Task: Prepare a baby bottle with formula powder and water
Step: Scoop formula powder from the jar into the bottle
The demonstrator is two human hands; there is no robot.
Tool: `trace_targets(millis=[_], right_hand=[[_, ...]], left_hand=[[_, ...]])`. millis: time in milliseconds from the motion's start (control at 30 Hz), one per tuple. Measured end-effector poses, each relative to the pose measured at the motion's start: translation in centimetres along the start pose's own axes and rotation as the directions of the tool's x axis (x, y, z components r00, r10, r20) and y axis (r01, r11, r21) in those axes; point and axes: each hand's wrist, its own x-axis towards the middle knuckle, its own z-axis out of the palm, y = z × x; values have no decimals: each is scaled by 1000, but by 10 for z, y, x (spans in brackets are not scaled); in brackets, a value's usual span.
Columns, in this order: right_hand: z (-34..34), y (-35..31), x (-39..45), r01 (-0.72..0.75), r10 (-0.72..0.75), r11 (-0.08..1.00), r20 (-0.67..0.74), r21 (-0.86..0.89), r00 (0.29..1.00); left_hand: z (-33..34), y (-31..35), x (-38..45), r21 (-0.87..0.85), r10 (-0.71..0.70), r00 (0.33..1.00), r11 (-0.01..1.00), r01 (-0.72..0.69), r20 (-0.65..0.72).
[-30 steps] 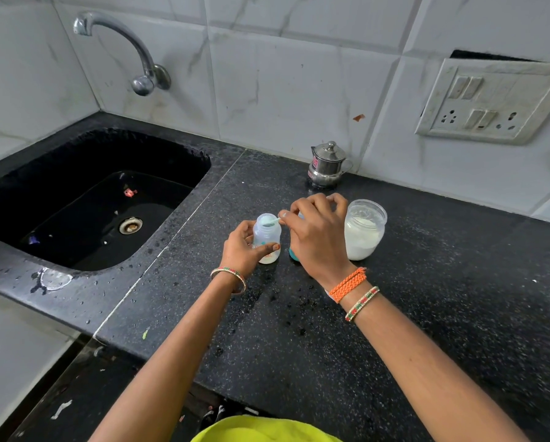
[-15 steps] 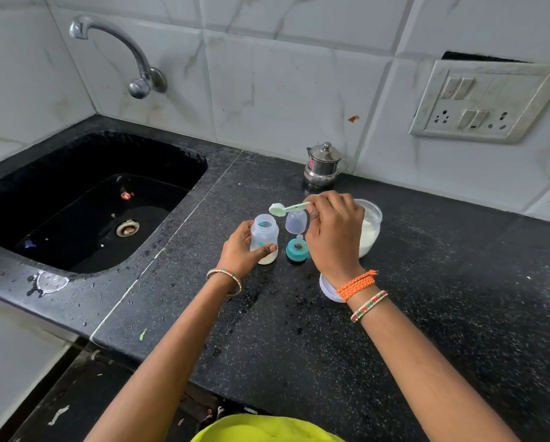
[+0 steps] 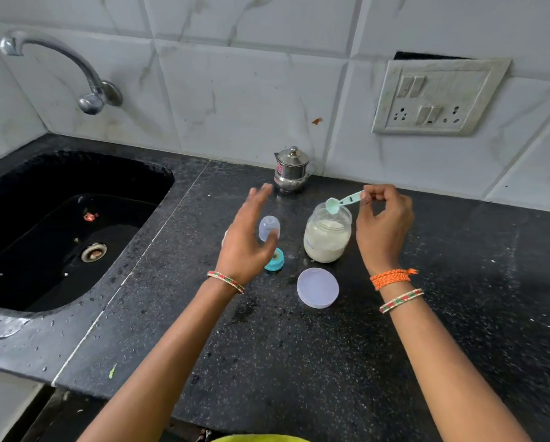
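Nearest on the black speckled tabletop (image 3: pixel 299 362) lies a round translucent lid (image 3: pixel 317 287), flat and apart from the rest. Just beyond it to the left sits a teal bottle ring (image 3: pixel 275 260), with a clear dome cap (image 3: pixel 269 228) behind. The left hand (image 3: pixel 246 240) hangs above these, blurred, its grip wide with fingers straight, holding nothing; the baby bottle is almost wholly hidden behind it. The open jar of white formula powder (image 3: pixel 327 240) stands right of the cap. The right hand (image 3: pixel 383 228) pinches the handle of a teal scoop (image 3: pixel 344 201), its bowl over the jar mouth. A small steel pot (image 3: pixel 291 170) stands by the wall.
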Motion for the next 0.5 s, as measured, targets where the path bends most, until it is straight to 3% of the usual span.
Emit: trace_targets(millis=[133, 267, 500], right_hand=[[8, 12, -1, -28, 43, 987, 89, -161, 995], [20, 15, -5, -74, 103, 976, 135, -204, 985], [32, 20, -9, -143, 193, 960, 201, -242, 960]], left_hand=[[21, 7, 15, 5, 9, 993, 1000, -10, 120], [24, 3, 21, 56, -9, 983, 998, -2, 184], [-2, -13, 22, 133, 10, 992, 991, -26, 122]])
